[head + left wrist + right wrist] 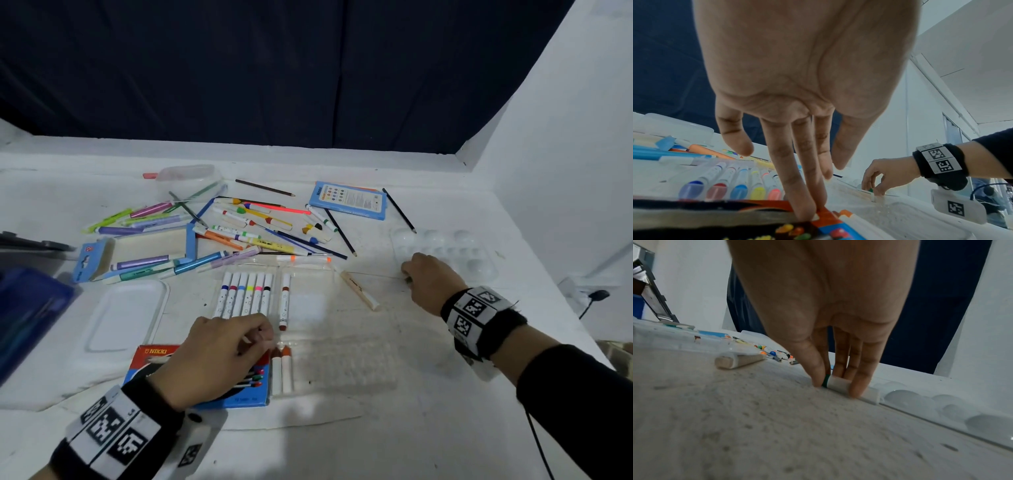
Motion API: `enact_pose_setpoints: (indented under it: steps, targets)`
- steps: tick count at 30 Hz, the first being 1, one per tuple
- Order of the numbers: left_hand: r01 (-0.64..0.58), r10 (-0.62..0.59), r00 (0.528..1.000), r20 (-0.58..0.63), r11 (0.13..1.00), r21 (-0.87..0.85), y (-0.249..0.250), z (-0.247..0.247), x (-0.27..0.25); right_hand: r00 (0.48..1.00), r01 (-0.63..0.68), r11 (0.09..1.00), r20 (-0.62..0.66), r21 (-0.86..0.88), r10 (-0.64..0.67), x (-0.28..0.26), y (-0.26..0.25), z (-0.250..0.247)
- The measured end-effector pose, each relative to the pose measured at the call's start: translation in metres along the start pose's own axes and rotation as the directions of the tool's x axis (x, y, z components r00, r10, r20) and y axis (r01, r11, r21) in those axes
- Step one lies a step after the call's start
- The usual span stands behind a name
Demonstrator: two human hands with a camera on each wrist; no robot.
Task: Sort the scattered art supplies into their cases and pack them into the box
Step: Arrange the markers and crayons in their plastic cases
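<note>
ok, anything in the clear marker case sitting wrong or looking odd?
Yes. Six markers lie side by side at the left of the clear marker case, but the brown marker lies apart from them with a gap between, and its lower end pokes further toward the person than the others.

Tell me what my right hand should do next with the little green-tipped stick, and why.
Probably lift it. The right hand already pinches the short white green-tipped stick against the table, beside the clear plastic paint palette. Carrying it to the clear ribbed tray, where two similar sticks lie, seems the likely follow-up.
</note>
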State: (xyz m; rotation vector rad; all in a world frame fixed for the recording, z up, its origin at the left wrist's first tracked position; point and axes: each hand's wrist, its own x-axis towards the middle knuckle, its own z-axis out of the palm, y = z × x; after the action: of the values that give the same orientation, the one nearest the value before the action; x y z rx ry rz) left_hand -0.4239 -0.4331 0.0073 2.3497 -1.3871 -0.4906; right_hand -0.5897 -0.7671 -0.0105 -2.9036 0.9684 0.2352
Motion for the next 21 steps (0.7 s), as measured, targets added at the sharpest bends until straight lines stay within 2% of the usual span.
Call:
enact_pose_setpoints:
  steps: [3, 5, 7, 9, 12, 15, 18, 21]
  targets:
    - [-0.015, 0.015, 1.0, 0.02, 1.0, -0.006, -0.003, 0.001, 0.0, 0.998, 0.018, 0.999, -0.06, 0.038, -0.016, -0.002, 0.0, 0.0]
    - [-0.026, 0.027, 0.999, 0.033, 0.999, -0.041, -0.004, -0.001, 0.001, 0.986, 0.053, 0.994, -0.165, 0.091, -0.038, -0.005, -0.007, -0.001]
    - [-0.024, 0.028, 0.999, 0.038, 0.993, -0.119, -0.002, -0.006, 0.002, 0.951, 0.126, 0.964, -0.305, 0.232, -0.05, -0.01, -0.019, -0.004]
    - [-0.014, 0.016, 1.0, 0.009, 0.983, -0.185, 0.003, -0.013, 0.008, 0.923, 0.197, 0.888, -0.384, 0.415, -0.026, -0.016, -0.034, -0.012]
    - [-0.037, 0.021, 0.996, -0.084, 0.981, -0.193, 0.007, -0.026, 0.027, 0.926, 0.234, 0.738, -0.377, 0.633, 0.03, -0.025, -0.058, -0.024]
    - [-0.074, 0.047, 0.983, -0.177, 0.986, -0.148, 0.01, -0.044, 0.064, 0.938, 0.204, 0.635, -0.333, 0.746, 0.09, -0.034, -0.076, -0.034]
    - [-0.082, 0.078, 0.984, -0.158, 0.996, -0.022, 0.009, -0.054, 0.117, 0.944, 0.193, 0.568, -0.309, 0.8, 0.115, -0.043, -0.088, -0.044]
    - [-0.088, 0.101, 0.992, -0.079, 0.983, 0.161, 0.01, -0.051, 0.173, 0.942, 0.205, 0.494, -0.307, 0.845, 0.134, -0.057, -0.095, -0.052]
